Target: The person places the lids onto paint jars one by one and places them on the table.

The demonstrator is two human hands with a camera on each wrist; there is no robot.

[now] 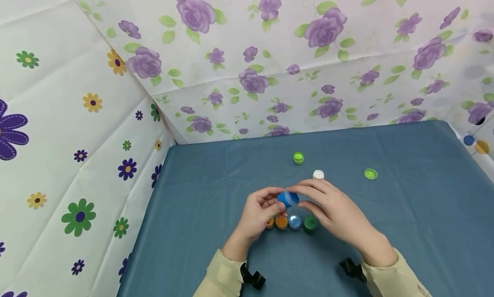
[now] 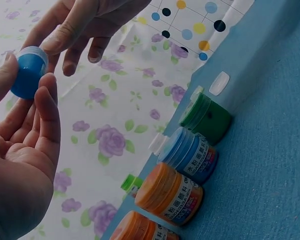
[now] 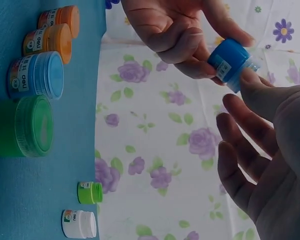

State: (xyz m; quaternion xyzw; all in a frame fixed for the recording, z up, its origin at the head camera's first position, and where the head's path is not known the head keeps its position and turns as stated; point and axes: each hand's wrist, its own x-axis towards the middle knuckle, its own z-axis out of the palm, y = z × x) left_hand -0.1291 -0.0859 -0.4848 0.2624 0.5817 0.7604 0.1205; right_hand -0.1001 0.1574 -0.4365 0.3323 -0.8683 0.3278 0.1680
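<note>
A small blue paint jar (image 1: 287,199) with a clear lid is held up above the table, tilted. My left hand (image 1: 256,213) grips its blue body between thumb and fingers, as the left wrist view also shows. At the clear lid (image 3: 242,74), the thumb and index finger of my right hand (image 1: 339,209) pinch the rim, while its other fingers stay spread and loosely bent. Below the hands stand two orange jars (image 2: 170,192), a larger blue jar (image 2: 187,155) and a green jar (image 1: 310,224) in a row, all lidded.
Farther back on the blue tablecloth (image 1: 216,168) are a lime-green jar (image 1: 298,158) and a white jar (image 1: 318,174), partly behind the right hand. A lime-green lid (image 1: 371,174) lies to the right. Flowered sheets (image 1: 247,95) hang behind and at the left.
</note>
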